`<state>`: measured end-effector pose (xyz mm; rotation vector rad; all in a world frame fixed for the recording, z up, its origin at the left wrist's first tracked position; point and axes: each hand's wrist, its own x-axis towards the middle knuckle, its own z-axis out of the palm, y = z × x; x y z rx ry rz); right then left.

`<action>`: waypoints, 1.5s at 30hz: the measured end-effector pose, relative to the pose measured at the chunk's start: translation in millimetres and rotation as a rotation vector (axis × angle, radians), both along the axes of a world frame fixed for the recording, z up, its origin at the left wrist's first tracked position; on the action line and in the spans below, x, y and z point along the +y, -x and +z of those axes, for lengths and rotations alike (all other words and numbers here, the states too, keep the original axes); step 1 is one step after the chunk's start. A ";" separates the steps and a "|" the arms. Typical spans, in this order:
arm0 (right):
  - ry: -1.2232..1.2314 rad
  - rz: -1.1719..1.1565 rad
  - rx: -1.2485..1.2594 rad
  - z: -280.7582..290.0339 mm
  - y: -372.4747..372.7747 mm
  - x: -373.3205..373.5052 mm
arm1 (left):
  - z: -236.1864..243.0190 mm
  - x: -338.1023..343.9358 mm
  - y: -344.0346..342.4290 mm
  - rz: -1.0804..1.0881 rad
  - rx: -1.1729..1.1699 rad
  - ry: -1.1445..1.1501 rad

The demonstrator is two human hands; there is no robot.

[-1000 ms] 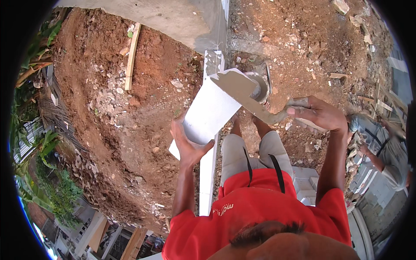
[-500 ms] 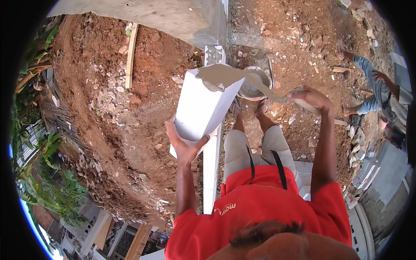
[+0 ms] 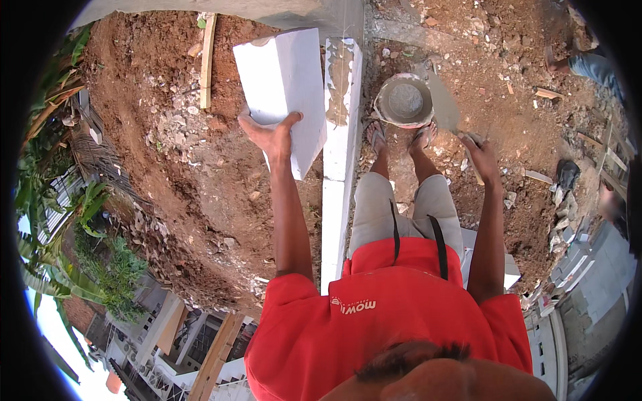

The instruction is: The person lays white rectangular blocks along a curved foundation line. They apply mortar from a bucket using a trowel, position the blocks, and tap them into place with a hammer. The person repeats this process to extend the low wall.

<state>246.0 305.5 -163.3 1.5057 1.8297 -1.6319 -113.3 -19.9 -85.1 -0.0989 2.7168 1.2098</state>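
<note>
My left hand grips a white block, held out at the upper left beside a low row of white blocks. Patchy grey mortar covers part of that row's top. My right hand holds a trowel by its handle, its mortar-smeared blade at the right side of a round bucket. Grey material shows inside the bucket, which stands just beyond my sandalled feet.
A concrete surface borders the top. A wooden plank lies on the red soil at left, with plants farther out. A co-worker's leg shows at upper right, above rubble and other pale blocks.
The block has swung up and to the left, away from the trowel, and turned. The trowel has moved right and now points upward. The co-worker has moved toward the upper right edge.
</note>
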 end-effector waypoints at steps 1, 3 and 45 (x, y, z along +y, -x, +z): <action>0.003 -0.006 -0.035 1.0 3.4 -3.8 | -8.1 6.2 3.5 0.027 0.003 -0.046; -0.063 0.039 -0.097 5.0 2.8 -12.8 | -30.7 3.8 4.3 0.065 -0.014 -0.255; -0.112 0.315 -0.283 -325.8 79.8 -33.0 | -140.9 82.9 42.8 -0.231 -0.307 0.606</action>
